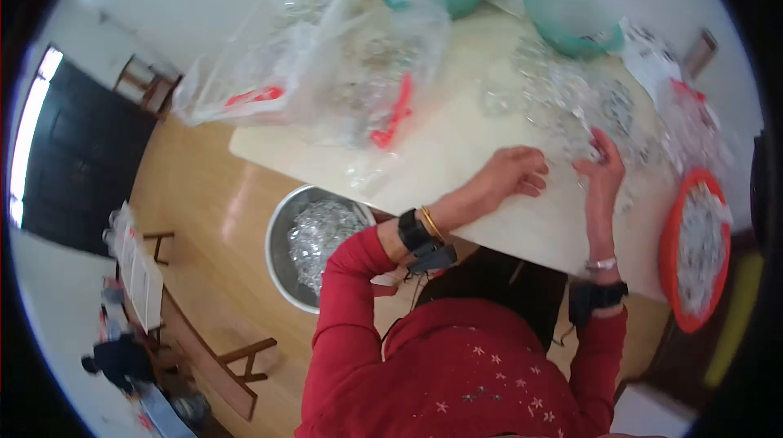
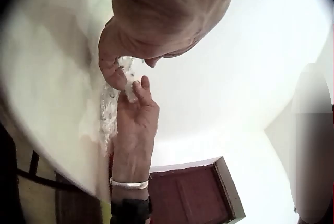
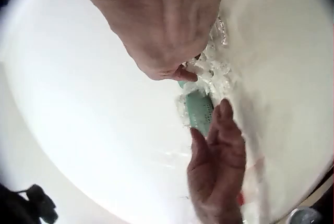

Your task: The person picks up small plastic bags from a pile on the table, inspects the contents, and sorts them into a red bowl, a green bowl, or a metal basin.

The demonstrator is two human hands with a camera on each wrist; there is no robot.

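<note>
My left hand (image 1: pixel 514 173) hovers above the table's near side, fingers loosely bent. In the right wrist view the same left hand (image 3: pixel 216 164) has its thumb apart from the fingers and nothing between them. To its right, my right hand (image 1: pixel 603 169) is raised beside a spread of clear plastic pieces (image 1: pixel 563 91). The left wrist view shows the right hand (image 2: pixel 138 117) pinching a small clear plastic piece (image 2: pixel 130 92) between thumb and fingers; its exact kind cannot be told. More clear pieces (image 2: pixel 108 112) lie on the table beside that hand.
Filled clear plastic bags (image 1: pixel 359 79) cover the table's left part. Two green baskets (image 1: pixel 571 18) (image 1: pixel 469 2) stand at the back. A red basin (image 1: pixel 670 258) of clear pieces is at the right edge, and a metal basin (image 1: pixel 281 275) sits below the table at left.
</note>
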